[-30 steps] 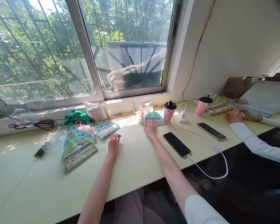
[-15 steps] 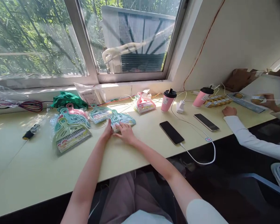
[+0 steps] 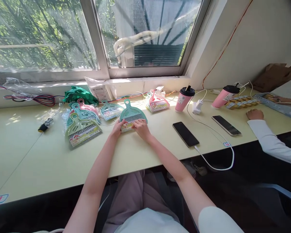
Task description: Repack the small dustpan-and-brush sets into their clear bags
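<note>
A teal dustpan and brush set (image 3: 133,114) with a printed label lies between my two hands. My left hand (image 3: 117,128) grips its lower left corner, and the fingers of my right hand (image 3: 141,127) are closed on its lower right edge. Just left of it lies another teal set (image 3: 111,110). Further left, a green set (image 3: 83,131) in clear wrap overlaps blue and pink ones (image 3: 83,109). A pile with a pink set on top (image 3: 158,102) sits to the right, by the wall.
Right of my hands are a black phone (image 3: 185,134) on a white cable, two pink cups (image 3: 183,100), a charger (image 3: 197,106) and a second phone (image 3: 226,125). A person's hand (image 3: 255,114) rests beyond. A yellow-black tool (image 3: 45,125) lies left.
The view has shifted, so the table's things appear further right. The teal set between my hands now shows its handle pointing toward the window, and my right fingers have curled onto its lower edge.
</note>
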### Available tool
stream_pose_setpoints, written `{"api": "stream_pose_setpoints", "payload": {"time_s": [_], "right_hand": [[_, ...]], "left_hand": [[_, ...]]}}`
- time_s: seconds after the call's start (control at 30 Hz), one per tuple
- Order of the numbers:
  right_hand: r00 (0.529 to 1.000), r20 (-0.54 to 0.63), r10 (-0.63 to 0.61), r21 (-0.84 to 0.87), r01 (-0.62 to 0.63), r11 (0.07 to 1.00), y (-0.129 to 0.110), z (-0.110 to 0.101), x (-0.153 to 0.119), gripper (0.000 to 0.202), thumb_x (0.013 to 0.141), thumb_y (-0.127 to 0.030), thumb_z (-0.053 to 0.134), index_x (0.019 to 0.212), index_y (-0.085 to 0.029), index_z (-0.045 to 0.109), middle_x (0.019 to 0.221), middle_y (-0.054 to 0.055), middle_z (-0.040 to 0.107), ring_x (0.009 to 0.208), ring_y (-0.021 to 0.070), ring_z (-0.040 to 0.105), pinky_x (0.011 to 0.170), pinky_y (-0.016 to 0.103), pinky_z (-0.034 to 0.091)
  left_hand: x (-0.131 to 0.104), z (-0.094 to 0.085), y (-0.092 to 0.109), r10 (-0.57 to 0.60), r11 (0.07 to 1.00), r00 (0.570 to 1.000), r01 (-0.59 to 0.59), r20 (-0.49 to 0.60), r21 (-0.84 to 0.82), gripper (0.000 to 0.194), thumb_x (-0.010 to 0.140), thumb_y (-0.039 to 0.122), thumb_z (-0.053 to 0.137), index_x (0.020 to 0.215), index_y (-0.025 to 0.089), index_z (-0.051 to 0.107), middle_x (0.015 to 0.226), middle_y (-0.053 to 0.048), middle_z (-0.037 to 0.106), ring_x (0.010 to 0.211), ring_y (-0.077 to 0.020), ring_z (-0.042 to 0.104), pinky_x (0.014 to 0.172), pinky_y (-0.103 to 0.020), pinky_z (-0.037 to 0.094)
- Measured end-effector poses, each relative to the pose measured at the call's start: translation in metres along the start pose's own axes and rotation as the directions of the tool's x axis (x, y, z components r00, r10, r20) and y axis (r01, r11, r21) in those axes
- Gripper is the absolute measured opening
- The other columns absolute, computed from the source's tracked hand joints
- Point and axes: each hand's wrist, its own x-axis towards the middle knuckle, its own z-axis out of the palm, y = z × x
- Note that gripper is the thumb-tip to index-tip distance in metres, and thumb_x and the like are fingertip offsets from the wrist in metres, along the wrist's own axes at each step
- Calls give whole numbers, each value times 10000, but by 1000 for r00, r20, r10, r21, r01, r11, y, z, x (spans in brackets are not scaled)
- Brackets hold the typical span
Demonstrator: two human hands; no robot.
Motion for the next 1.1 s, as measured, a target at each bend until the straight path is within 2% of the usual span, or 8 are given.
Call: {"api": "stream_pose_setpoints", "payload": {"time_s": [0.23,0.4,0.5,0.57,0.63,0.73,0.93,1.1], "right_hand": [[995,69,-67,-25,69,997,0,-2,-3,247,1004,-158,502,841,-185,685,880,54,706,882,187,586,908,346,318],[997,-69,31,284,-10,959,-8,-9,-6,240,1033,-261,449,1100,-194,669,1148,99,683,1068,207,601,934,334,423],[972,-67,224,592,-142,793,-12,-10,-4,268,1024,-338,455,1004,-203,685,1072,86,700,985,200,658,884,332,512],[902,110,417,765,-345,544,-10,-6,-2,280,984,-401,532,874,-192,681,923,70,719,763,180,690,742,324,562],[792,328,515,832,-500,239,-5,-1,1,254,912,-412,652,823,-175,662,818,60,721,600,155,672,638,308,573],[731,420,538,874,-486,-22,3,2,4,195,857,-338,720,891,-164,640,832,53,732,590,133,695,637,265,581],[745,358,562,922,-378,-86,4,-5,3,285,852,-339,683,1083,-205,583,1074,41,722,689,123,748,644,211,551],[678,337,653,919,-386,-73,8,2,2,317,782,-325,747,1019,-199,578,1039,36,725,580,94,697,500,180,434]], "left_hand": [[16,-29,11,73,970,982,-111,-175,-218,199,870,241,714,1018,166,602,803,-39,712,821,-204,723,849,-383,608],[14,-28,8,111,970,985,-137,-136,-199,329,843,277,758,1109,181,590,902,-43,728,893,-203,722,924,-404,579],[9,-17,3,99,985,990,-111,-96,-135,429,792,342,816,1125,201,584,906,-32,731,863,-204,725,901,-402,586],[5,-9,-1,96,990,992,-103,-77,-101,473,777,377,830,1145,212,582,910,-28,733,831,-193,724,861,-373,595],[2,-2,-2,100,991,993,-105,-63,-85,502,770,391,836,1163,214,580,905,-25,733,811,-183,720,828,-345,597],[-3,4,-2,101,992,995,-102,-18,-76,530,768,391,837,1192,208,578,916,-31,734,846,-196,721,832,-343,591],[-8,4,3,103,993,994,-100,39,-65,592,762,357,837,1264,216,556,1000,-51,737,889,-203,716,816,-331,584],[-13,3,3,95,995,981,-95,170,-9,643,722,351,852,1280,245,551,1069,-52,730,937,-225,714,791,-330,590]]}}
